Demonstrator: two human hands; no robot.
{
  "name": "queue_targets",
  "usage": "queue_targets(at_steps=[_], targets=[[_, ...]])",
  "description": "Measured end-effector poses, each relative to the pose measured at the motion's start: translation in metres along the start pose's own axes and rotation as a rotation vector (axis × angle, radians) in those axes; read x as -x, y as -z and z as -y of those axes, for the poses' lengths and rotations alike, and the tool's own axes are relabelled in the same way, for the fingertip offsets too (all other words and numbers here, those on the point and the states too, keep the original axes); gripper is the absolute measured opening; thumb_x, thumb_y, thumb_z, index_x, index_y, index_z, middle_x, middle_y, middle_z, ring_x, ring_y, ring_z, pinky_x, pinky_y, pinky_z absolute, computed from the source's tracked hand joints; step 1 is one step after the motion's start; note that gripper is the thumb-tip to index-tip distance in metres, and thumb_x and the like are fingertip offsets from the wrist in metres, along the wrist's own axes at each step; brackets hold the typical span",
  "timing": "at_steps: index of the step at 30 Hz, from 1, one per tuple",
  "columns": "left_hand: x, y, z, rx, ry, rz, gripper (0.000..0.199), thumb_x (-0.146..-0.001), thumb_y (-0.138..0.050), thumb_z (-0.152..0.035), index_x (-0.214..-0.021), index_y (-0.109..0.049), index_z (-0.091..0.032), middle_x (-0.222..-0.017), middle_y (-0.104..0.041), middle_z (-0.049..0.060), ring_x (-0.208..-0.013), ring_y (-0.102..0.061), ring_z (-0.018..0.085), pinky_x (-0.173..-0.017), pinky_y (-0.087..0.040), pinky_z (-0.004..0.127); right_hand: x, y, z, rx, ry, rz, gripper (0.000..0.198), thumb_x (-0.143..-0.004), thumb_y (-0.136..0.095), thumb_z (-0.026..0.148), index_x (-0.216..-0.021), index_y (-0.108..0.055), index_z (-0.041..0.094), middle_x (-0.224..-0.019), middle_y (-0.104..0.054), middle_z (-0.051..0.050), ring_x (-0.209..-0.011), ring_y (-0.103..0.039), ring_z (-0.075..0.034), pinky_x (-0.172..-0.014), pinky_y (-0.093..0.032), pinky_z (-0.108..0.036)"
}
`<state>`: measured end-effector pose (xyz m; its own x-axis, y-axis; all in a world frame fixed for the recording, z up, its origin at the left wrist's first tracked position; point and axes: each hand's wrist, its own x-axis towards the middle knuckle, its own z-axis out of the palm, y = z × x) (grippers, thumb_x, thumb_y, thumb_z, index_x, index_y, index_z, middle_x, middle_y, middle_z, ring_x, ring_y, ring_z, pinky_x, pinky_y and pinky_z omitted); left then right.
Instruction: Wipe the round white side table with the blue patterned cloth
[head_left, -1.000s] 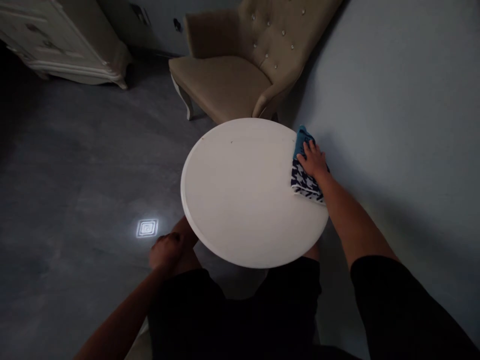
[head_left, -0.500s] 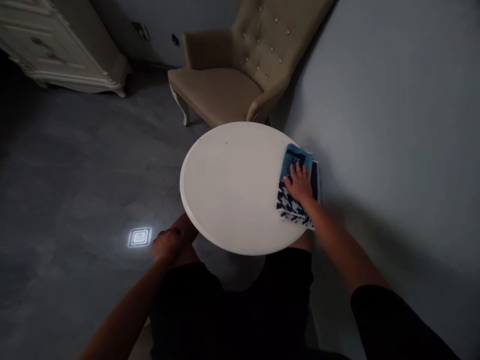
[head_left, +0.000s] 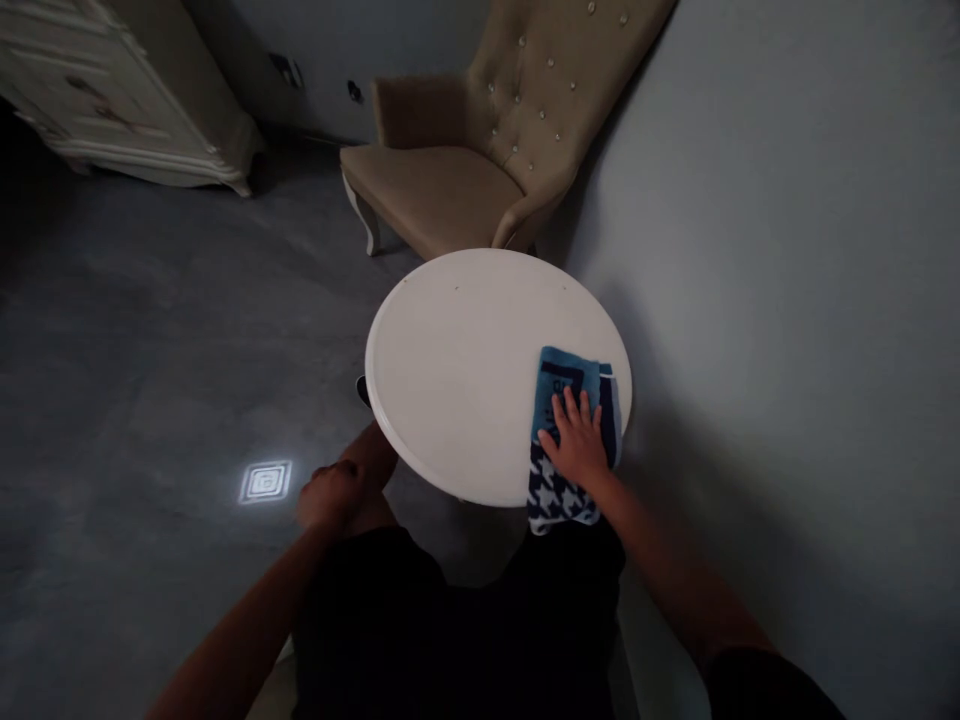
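Your right hand (head_left: 576, 447) presses a folded cloth (head_left: 571, 432) flat on the round white table (head_left: 465, 370).

From the left: a pale carved cabinet (head_left: 120, 100) stands in the far left corner of the room, and a bright square of light (head_left: 265, 481) lies on the grey floor (head_left: 150, 330). Your left hand (head_left: 328, 494) rests on your knee just off the table's near left edge, its fingers curled together and holding nothing. Beyond the table's far edge stands a tufted beige armchair (head_left: 480, 150). The cloth, blue at its far end and dark houndstooth at its near end, lies at the table's near right edge, with the houndstooth end hanging over the rim. Your right hand lies palm down on it, fingers (head_left: 574, 410) spread apart and flat, not gripping. A grey wall (head_left: 787, 300) runs close along the right.
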<state>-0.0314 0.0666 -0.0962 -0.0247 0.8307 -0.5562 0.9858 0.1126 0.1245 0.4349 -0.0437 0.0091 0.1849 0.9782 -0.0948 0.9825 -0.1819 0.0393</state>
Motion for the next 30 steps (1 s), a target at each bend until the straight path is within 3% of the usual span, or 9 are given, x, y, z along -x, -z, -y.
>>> queue_targets(at_steps=[2, 10, 13, 16, 19, 22, 26, 30], targets=[[-0.003, -0.002, 0.001, -0.009, 0.003, 0.018, 0.064, -0.107, -0.041, -0.054, -0.132, -0.086, -0.016, -0.135, -0.082, 0.027, -0.123, -0.079, 0.044, -0.1, -0.063, 0.051, -0.052, 0.012, -0.013, 0.011, -0.037, 0.05, 0.087, -0.116, -0.036, 0.067, -0.188, -0.034, 0.018, -0.191, -0.005, -0.008, -0.179, -0.007, -0.047, -0.142, -0.018, -0.077], [-0.011, -0.005, 0.005, -0.027, 0.005, 0.021, 0.067, -0.111, -0.033, -0.051, -0.129, -0.085, -0.013, -0.132, -0.082, 0.027, -0.123, -0.078, 0.044, -0.102, -0.062, 0.052, -0.278, 0.036, -0.067, -0.038, -0.1, 0.029, 0.09, -0.116, -0.031, 0.067, -0.189, -0.03, 0.015, -0.191, -0.012, -0.017, -0.177, -0.012, -0.047, -0.139, -0.015, -0.081], [-0.013, -0.004, 0.005, -0.024, 0.009, 0.027, 0.064, -0.112, -0.035, -0.05, -0.13, -0.085, -0.015, -0.132, -0.082, 0.025, -0.126, -0.077, 0.043, -0.103, -0.062, 0.051, -0.336, 0.036, -0.084, -0.053, -0.14, 0.013, 0.091, -0.115, -0.029, 0.067, -0.188, -0.03, 0.014, -0.19, -0.014, -0.018, -0.176, -0.015, -0.047, -0.137, -0.016, -0.082], [-0.013, -0.001, 0.002, -0.036, 0.001, 0.04, 0.063, -0.113, -0.034, -0.05, -0.128, -0.085, -0.016, -0.132, -0.082, 0.025, -0.13, -0.075, 0.044, -0.104, -0.061, 0.052, -0.365, 0.033, -0.094, -0.046, -0.171, -0.006, 0.091, -0.115, -0.025, 0.067, -0.188, -0.03, 0.012, -0.189, -0.019, -0.02, -0.174, -0.024, -0.045, -0.137, -0.019, -0.081], [-0.012, 0.003, -0.003, -0.038, 0.023, 0.043, 0.064, -0.113, -0.034, -0.051, -0.129, -0.085, -0.014, -0.131, -0.081, 0.026, -0.125, -0.077, 0.043, -0.103, -0.061, 0.052, -0.362, 0.031, -0.094, -0.012, -0.137, -0.04, 0.091, -0.116, -0.019, 0.067, -0.187, -0.032, 0.01, -0.187, -0.023, -0.022, -0.172, -0.028, -0.044, -0.137, -0.023, -0.079], [-0.01, 0.006, -0.007, -0.041, 0.027, 0.03, 0.064, -0.112, -0.037, -0.052, -0.13, -0.086, -0.015, -0.131, -0.082, 0.026, -0.124, -0.078, 0.044, -0.102, -0.062, 0.052, -0.329, 0.032, -0.085, 0.04, -0.12, -0.037, 0.09, -0.117, -0.018, 0.065, -0.186, -0.033, 0.009, -0.188, -0.021, -0.022, -0.174, -0.024, -0.045, -0.137, -0.025, -0.077], [-0.007, 0.007, -0.01, -0.044, 0.016, 0.03, 0.066, -0.112, -0.035, -0.051, -0.131, -0.087, -0.014, -0.132, -0.082, 0.027, -0.123, -0.079, 0.045, -0.1, -0.062, 0.053, -0.241, 0.034, -0.059, 0.011, -0.109, -0.005, 0.089, -0.117, -0.022, 0.064, -0.188, -0.032, 0.011, -0.19, -0.016, -0.017, -0.177, -0.017, -0.045, -0.141, -0.02, -0.074], [-0.003, 0.005, -0.01, -0.053, 0.019, 0.034, 0.07, -0.113, -0.034, -0.053, -0.135, -0.085, -0.011, -0.133, -0.081, 0.029, -0.123, -0.079, 0.046, -0.099, -0.063, 0.052, -0.119, 0.028, -0.022, -0.003, -0.071, 0.028, 0.088, -0.117, -0.028, 0.064, -0.188, -0.033, 0.012, -0.191, -0.011, -0.012, -0.18, -0.01, -0.042, -0.146, -0.016, -0.069]])
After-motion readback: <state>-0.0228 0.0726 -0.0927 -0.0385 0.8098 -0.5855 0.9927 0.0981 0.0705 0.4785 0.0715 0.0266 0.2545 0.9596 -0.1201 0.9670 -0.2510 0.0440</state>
